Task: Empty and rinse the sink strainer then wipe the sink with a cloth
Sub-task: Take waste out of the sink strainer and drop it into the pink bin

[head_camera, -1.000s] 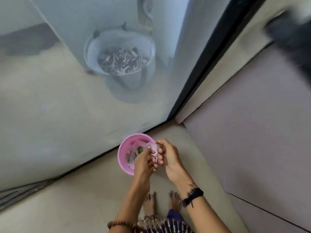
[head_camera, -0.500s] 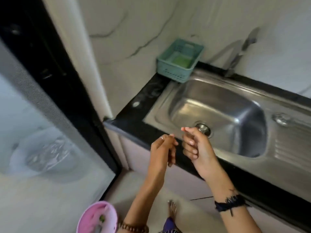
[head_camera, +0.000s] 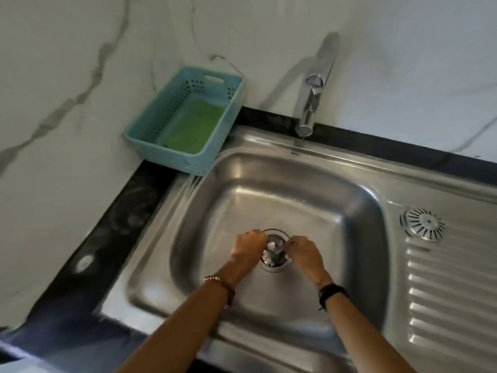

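1. Down at the bottom of the stainless steel sink basin (head_camera: pixel 234 200), both hands sit at the round metal drain strainer (head_camera: pixel 274 254), which rests in the drain hole with scraps of debris in it.
2. Left hand (head_camera: pixel 248 247) has its fingers curled at the strainer's left rim; right hand (head_camera: pixel 305 254) is curled at the right rim. Whether either one truly grips the rim cannot be told through the blur.
3. Open steel floor lies all round the drain, up to the basin walls.
4. Teal perforated plastic basket (head_camera: pixel 150 130), holding a green scouring pad (head_camera: pixel 195 127), stands on the back left corner of the black counter (head_camera: pixel 113 222), touching the sink's rim.
5. Chrome tap (head_camera: pixel 312 103) rises at the back edge; a round slotted metal cover (head_camera: pixel 422 224) lies on the ribbed drainboard to the right.
6. Half a second ago the hands hung over the counter's front edge; now they are down in the basin, and the pink bowl has left the view.
7. Count: two hands, one strainer, one basket, one pad, one tap.
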Tool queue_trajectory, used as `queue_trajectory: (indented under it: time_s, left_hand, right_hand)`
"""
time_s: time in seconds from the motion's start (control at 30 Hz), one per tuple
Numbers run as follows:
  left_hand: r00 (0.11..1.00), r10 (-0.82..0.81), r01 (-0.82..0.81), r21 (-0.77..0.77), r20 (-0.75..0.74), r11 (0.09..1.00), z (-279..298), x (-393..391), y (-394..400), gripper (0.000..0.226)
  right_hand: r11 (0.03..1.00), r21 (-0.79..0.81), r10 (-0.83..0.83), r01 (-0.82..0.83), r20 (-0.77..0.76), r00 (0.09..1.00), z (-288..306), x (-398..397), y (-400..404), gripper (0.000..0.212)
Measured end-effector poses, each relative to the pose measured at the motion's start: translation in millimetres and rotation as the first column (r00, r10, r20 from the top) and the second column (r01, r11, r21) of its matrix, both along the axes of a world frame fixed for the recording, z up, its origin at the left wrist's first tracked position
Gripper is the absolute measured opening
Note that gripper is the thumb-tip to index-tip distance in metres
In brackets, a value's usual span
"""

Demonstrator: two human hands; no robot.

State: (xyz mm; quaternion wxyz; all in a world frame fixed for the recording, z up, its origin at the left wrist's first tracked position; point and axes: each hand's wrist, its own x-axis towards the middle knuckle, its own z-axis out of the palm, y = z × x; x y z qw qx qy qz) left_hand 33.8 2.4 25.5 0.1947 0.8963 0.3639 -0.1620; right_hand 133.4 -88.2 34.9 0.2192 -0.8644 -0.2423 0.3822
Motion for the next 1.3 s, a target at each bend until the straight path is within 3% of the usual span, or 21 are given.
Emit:
queue_trajectory:
  time_s: [0.13,0.27,0.4,0.53,0.7,0.83,0.9,1.0,1.1,1.2,1.3]
  left_hand:
    - [0.978,-0.159,0.159,-0.008,-0.134,0.987,-34,18,1,0.032]
    - [0.965,-0.188,0.193,0.010,-0.184,0.981,-49,21,3,0.030]
    - [0.969,-0.197,0.201,0.019,-0.146,0.979,-48,18,10,0.029]
    - [0.994,-0.083,0.082,-0.010,-0.070,0.997,-35,17,12,0.027]
    - [0.974,0.178,-0.172,-0.053,0.140,0.984,-1,9,6,0.024]
    - [0.878,0.402,-0.384,-0.118,0.262,0.916,23,-16,7,0.019]
    - [0.848,0.467,-0.442,-0.154,0.252,0.884,28,-29,5,0.013]
    - [0.812,0.545,-0.511,-0.197,0.209,0.837,24,-45,1,0.012]
    - [0.704,0.675,-0.589,-0.351,0.220,0.728,21,-54,-1,0.009]
    - [0.439,0.878,-0.593,-0.673,0.190,0.442,32,-60,-7,0.003]
    - [0.263,0.945,-0.474,-0.827,0.193,0.301,56,-72,-13,0.009]
  right_hand:
    - [0.937,-0.243,0.292,-0.252,0.148,0.945,-41,4,9,0.029]
    - [0.880,-0.296,0.450,-0.372,0.267,0.852,-60,0,13,0.026]
    - [0.875,-0.260,0.477,-0.408,0.324,0.817,-65,1,11,0.024]
    - [0.941,-0.122,0.338,-0.315,0.293,0.894,-55,11,2,0.023]
    - [0.971,0.081,0.220,-0.227,0.090,0.971,-29,25,-3,0.016]
    - [0.946,0.301,-0.072,0.123,-0.176,0.982,-20,25,1,0.015]
    - [0.927,0.294,-0.158,0.235,-0.262,0.952,-22,22,7,0.023]
    - [0.941,0.235,-0.167,0.243,-0.304,0.938,-27,16,16,0.023]
    - [0.938,0.231,-0.174,0.258,-0.329,0.928,-25,9,16,0.021]
    - [0.928,0.275,-0.147,0.251,-0.350,0.925,-8,-7,18,0.024]
    - [0.885,0.366,-0.125,0.287,-0.406,0.905,23,-34,21,0.019]
